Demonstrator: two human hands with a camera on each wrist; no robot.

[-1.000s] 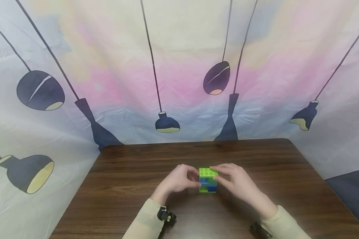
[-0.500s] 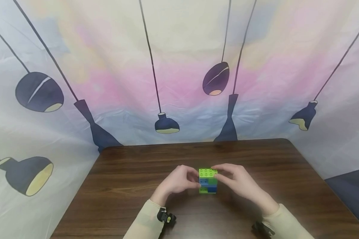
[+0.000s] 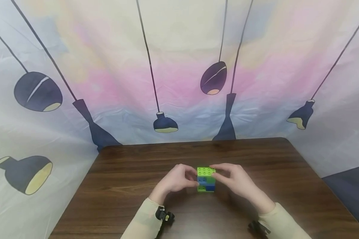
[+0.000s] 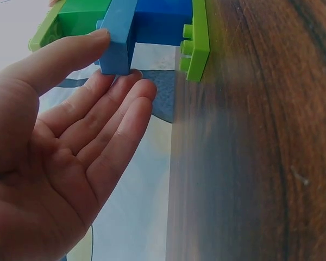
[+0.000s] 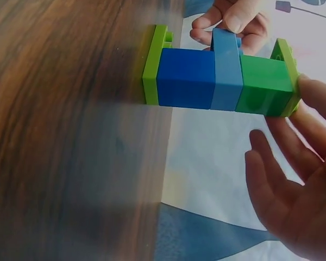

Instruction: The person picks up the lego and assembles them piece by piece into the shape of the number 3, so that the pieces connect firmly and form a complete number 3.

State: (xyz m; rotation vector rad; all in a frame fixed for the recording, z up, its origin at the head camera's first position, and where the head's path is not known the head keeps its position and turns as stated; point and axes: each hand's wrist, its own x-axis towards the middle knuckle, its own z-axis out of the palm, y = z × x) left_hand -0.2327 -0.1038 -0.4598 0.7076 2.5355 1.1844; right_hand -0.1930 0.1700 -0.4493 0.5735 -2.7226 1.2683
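A small stack of toy building bricks stands upright on the table between the hands. From the bottom it has a lime-green plate (image 5: 151, 81), a dark blue brick (image 5: 185, 76), a light blue plate (image 4: 118, 49), a green brick (image 5: 265, 84) and a lime-green top plate (image 3: 204, 171). The left hand (image 3: 176, 179) pinches the jutting left end of the light blue plate, thumb above and fingertips beneath. At the stack's upper right, the right hand (image 3: 237, 179) holds the top plate's edge between thumb and forefinger; its other fingers are loosely bent below.
The dark wooden table (image 3: 131, 166) has its far edge just beyond the stack. Behind it hangs a pale cloth (image 3: 185, 73) printed with lamps. A small black camera (image 3: 164, 215) sits on the left wrist, another (image 3: 258, 229) on the right.
The head view shifts slightly. Both hands keep their places at the stack, and the right thumb has moved up a little to the top plate's edge.
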